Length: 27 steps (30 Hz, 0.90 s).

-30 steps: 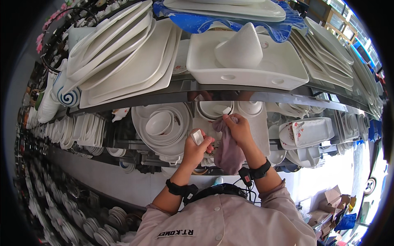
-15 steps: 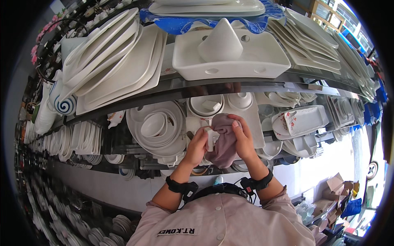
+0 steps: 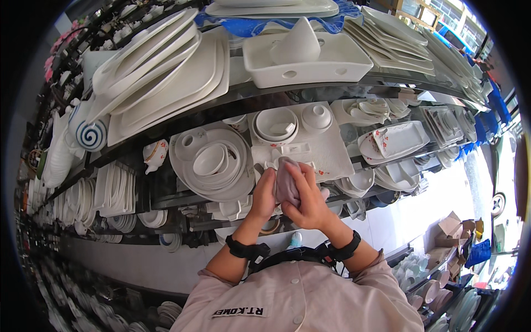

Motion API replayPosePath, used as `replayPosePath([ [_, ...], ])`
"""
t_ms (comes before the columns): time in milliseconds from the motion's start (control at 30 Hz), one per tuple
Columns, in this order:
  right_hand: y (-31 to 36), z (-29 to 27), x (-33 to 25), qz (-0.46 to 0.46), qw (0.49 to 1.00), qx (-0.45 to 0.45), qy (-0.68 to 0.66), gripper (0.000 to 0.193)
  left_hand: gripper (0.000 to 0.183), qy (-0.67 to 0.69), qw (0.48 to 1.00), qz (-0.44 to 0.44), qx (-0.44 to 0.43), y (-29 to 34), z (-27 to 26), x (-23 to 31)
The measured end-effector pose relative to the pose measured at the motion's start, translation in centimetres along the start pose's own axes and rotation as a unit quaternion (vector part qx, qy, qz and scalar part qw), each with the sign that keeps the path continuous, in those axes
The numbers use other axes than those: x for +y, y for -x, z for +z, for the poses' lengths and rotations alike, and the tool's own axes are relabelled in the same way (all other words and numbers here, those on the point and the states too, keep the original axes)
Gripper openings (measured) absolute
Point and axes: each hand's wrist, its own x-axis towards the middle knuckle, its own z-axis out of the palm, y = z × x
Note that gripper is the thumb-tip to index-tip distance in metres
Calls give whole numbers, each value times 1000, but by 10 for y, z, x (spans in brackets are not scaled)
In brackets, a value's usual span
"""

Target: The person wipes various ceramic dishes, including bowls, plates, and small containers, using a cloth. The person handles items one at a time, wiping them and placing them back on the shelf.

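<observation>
My left hand (image 3: 264,197) and my right hand (image 3: 307,200) meet over the middle shelf. Between them is a crumpled mauve cloth (image 3: 286,187), which the fingers of my right hand press and wrap. My left hand is closed against its left side, around a small white ceramic piece that the cloth and fingers now hide. Just beyond the hands lies a white textured tray (image 3: 338,148). It bears nested white bowls (image 3: 266,123) with a small white piece inside, a small white pot-like vessel (image 3: 317,117), and a small rectangular white dish (image 3: 293,149).
Left of the tray stands a stack of round white plates (image 3: 191,180) with small bowls on top. A dark-edged upper shelf (image 3: 243,99) holds a deep white rectangular dish (image 3: 310,74) and leaning plates (image 3: 166,83). Floral rectangular plates (image 3: 392,141) lie to the right.
The mauve cloth has been gathered around the white piece, which showed in my left hand before. My right hand has moved left and turned over the cloth. The view has shifted slightly.
</observation>
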Motion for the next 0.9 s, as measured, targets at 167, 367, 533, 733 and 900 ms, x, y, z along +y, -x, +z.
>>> replayPosePath([
  [167,16,24,-30,-41,997,-59,16,82,54,-89,993,68,-40,30,-25,2],
  [367,43,55,-82,-10,996,-52,-73,65,53,40,998,55,14,86,-43,24],
  [533,75,72,-106,-9,988,-91,-127,56,44,66,997,29,19,127,-58,27],
  [733,81,81,-127,-16,989,144,-13,51,41,-19,994,58,-96,186,-24,25],
  [900,103,110,-137,105,974,99,-173,53,48,-90,974,153,-139,195,-48,25],
])
